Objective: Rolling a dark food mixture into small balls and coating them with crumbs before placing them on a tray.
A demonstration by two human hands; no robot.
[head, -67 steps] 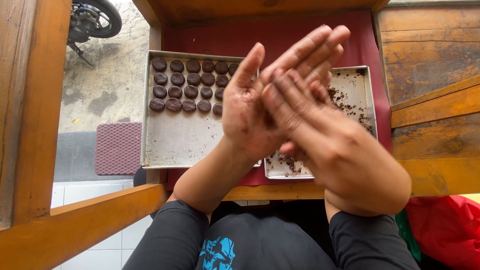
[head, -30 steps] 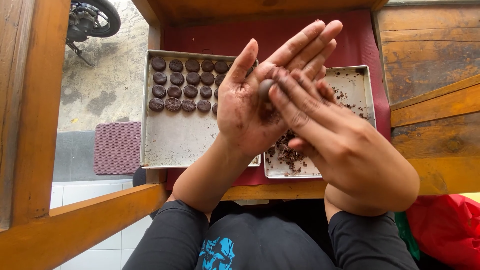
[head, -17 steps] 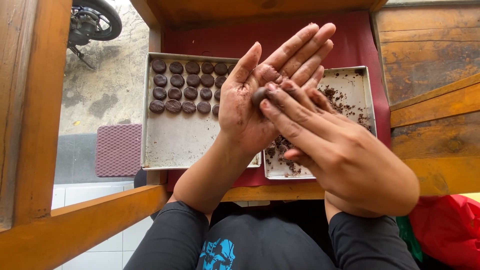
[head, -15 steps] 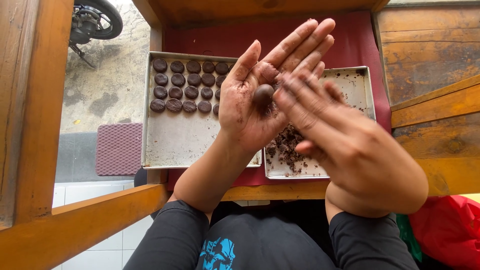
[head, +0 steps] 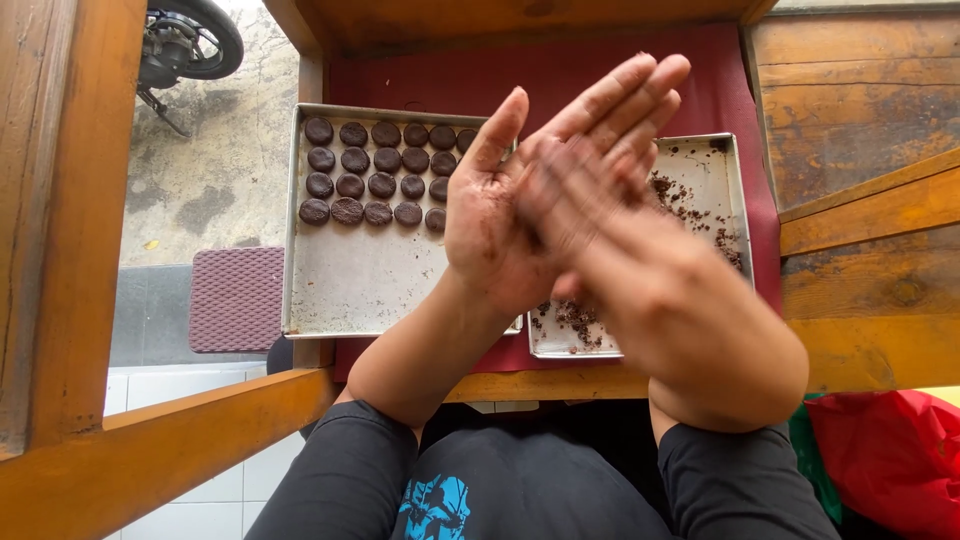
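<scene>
1. Two hands were pressed flat together, fingers straight: left hand (head: 500, 225), right hand (head: 650, 290), which was blurry.
2. Anything between the palms was hidden.
3. Dark round cookies (head: 375, 172) sat at 10 o'clock on a tray (head: 350, 290).

A wooden table frame (head: 120, 440) stands in daylight over white floor tiles (head: 200, 500). Beyond it are stained concrete ground (head: 220, 180), a purple mat (head: 236, 298) and a motorbike wheel (head: 190, 40).
</scene>
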